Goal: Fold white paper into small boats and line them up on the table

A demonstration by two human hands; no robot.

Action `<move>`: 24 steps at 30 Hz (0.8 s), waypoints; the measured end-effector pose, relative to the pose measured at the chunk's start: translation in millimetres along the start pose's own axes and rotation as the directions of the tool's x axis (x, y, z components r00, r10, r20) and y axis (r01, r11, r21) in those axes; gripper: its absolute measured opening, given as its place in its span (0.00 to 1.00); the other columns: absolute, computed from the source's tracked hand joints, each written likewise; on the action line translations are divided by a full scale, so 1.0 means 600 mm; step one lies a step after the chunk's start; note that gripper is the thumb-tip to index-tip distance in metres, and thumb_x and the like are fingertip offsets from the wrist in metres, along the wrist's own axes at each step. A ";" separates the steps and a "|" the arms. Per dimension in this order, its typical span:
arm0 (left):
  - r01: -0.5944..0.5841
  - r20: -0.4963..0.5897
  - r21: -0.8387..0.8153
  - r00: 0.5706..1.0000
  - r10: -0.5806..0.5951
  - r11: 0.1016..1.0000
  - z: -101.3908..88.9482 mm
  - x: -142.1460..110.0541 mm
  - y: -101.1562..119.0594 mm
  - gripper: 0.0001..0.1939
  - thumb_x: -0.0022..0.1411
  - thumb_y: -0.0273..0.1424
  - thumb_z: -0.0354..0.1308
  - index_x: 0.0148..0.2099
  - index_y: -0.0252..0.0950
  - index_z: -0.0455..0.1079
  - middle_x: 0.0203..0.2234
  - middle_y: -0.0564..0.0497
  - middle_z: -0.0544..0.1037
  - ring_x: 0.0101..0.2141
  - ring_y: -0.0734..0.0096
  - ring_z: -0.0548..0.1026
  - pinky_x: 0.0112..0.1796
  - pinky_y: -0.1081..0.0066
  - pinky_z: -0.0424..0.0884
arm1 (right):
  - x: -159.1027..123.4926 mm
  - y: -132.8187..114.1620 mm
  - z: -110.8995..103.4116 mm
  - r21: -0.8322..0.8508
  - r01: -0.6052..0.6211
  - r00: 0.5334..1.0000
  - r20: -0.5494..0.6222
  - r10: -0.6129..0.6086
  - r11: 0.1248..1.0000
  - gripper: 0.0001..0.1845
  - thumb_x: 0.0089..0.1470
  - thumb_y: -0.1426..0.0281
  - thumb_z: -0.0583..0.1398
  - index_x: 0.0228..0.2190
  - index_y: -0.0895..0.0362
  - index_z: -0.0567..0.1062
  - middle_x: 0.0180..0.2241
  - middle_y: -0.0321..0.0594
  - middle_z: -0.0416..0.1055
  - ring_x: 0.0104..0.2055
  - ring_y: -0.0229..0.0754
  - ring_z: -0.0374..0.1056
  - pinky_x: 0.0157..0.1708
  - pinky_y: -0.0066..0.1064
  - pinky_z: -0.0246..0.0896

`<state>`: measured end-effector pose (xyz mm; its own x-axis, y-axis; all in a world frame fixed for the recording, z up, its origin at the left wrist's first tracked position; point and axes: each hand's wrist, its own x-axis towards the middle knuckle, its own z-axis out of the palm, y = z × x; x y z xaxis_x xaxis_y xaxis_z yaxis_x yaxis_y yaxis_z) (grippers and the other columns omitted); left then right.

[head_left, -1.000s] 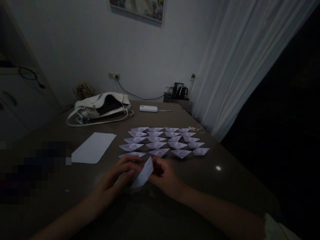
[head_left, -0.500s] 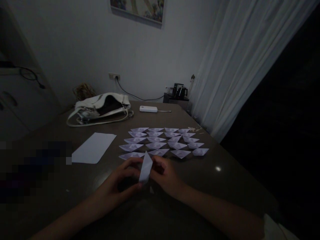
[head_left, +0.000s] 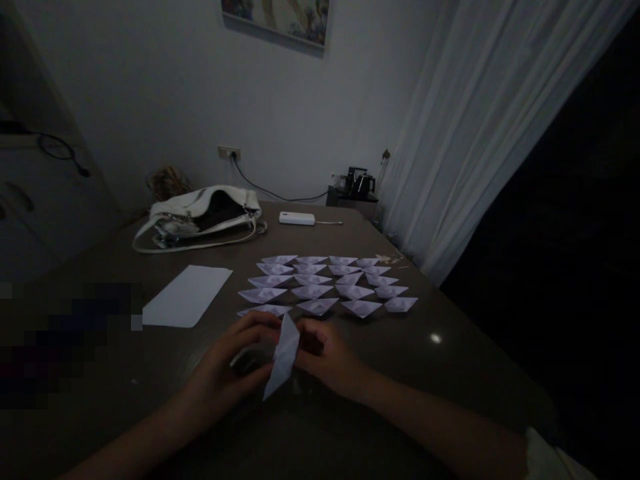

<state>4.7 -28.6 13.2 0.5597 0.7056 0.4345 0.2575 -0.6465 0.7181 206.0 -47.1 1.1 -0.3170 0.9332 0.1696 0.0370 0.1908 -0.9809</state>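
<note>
Two hands, L (head_left: 245, 353) & R (head_left: 325, 353), grasping folded paper (head_left: 284, 357); paper boats (head_left: 313, 291) on counter (head_left: 390, 360) just beyond grip.

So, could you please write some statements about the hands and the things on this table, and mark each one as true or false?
1. The left hand and the right hand are both at the folded paper. True.
2. The white bag lies farther away than the flat white paper. True.
3. The white device lies beyond the paper boats. True.
4. The paper boats stand in one single line. False: they stand in several rows.
5. The flat white paper lies to the right of the paper boats. False: it lies to their left.
</note>
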 end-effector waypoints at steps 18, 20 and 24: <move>-0.121 0.125 0.175 0.987 0.100 0.977 -0.004 -0.003 0.003 0.16 0.55 0.18 0.62 0.41 0.45 0.79 0.47 0.49 0.72 0.46 0.61 0.70 0.45 0.66 0.69 | 0.001 0.017 0.001 0.158 -0.142 0.968 0.229 0.103 0.977 0.18 0.44 0.67 0.69 0.38 0.59 0.75 0.30 0.35 0.69 0.26 0.31 0.63 0.22 0.20 0.57; -0.120 0.125 0.169 0.987 0.100 0.978 -0.003 -0.003 0.002 0.17 0.55 0.18 0.62 0.41 0.46 0.79 0.47 0.49 0.72 0.46 0.62 0.70 0.44 0.67 0.69 | 0.000 0.018 0.001 0.172 -0.136 0.968 0.232 0.094 0.976 0.17 0.45 0.68 0.69 0.37 0.59 0.75 0.30 0.34 0.69 0.26 0.31 0.62 0.23 0.20 0.57; -0.121 0.111 0.112 0.988 0.109 0.986 0.000 -0.001 0.000 0.17 0.55 0.19 0.62 0.43 0.47 0.79 0.47 0.49 0.73 0.44 0.64 0.72 0.42 0.69 0.70 | 0.001 0.018 0.002 0.160 -0.148 0.969 0.223 0.110 0.976 0.15 0.46 0.66 0.68 0.35 0.59 0.75 0.28 0.33 0.68 0.24 0.31 0.60 0.23 0.22 0.57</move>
<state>4.4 -29.4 12.9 0.6683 0.5947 0.4469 0.2743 -0.7554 0.5950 205.2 -44.7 -9.5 -0.5145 0.8568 0.0352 -0.0688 -0.0004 -0.9976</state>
